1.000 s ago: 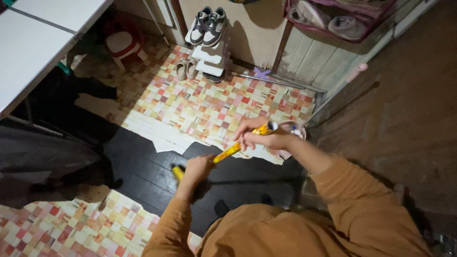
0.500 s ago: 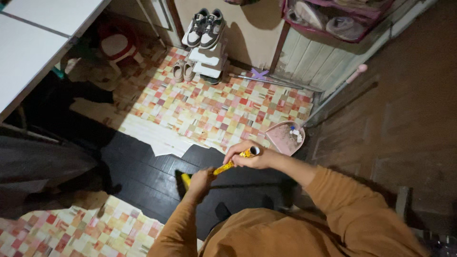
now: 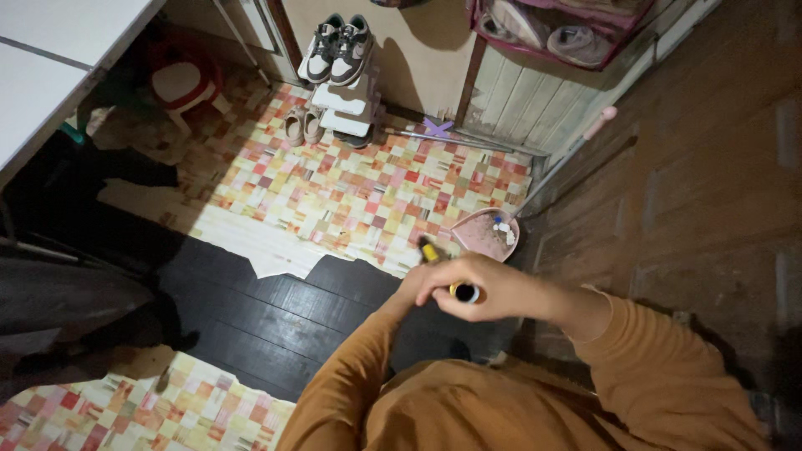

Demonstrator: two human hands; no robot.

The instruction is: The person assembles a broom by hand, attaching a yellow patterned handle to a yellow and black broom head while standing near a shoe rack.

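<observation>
both hands meet at the top of a yellow-handled broom, seen almost end-on from above. the right hand [image 3: 484,288] is curled shut around the handle's upper end, its dark cap showing between the fingers; the left hand [image 3: 415,282] sits just at its nine o'clock, touching it, but is mostly hidden behind the right, so i cannot tell how tightly it grips. only a short stretch of the yellow handle [image 3: 429,250] shows, poking out at eleven o'clock from the hands.

a second ago the handle lay slanted across the body with the hands spread well apart along it; now it stands near upright and the hands have closed together at its top. that reads, to my eye, as a sweeping stroke ended, with the broom drawn in close to the body.

just beyond the hands at one o'clock lies a pink dustpan [image 3: 484,235] on the floor, holding a few small white and blue scraps, its long pink handle [image 3: 568,154] leaning up toward the wooden wall at one o'clock. the checked floor covering [image 3: 351,192] spreads out at twelve o'clock, torn back to bare dark floorboards [image 3: 276,309] at nine o'clock. farther off at eleven o'clock, grey sneakers [image 3: 338,48] rest on a small white rack, and a white counter [image 3: 50,58] edges the frame at ten o'clock.
</observation>
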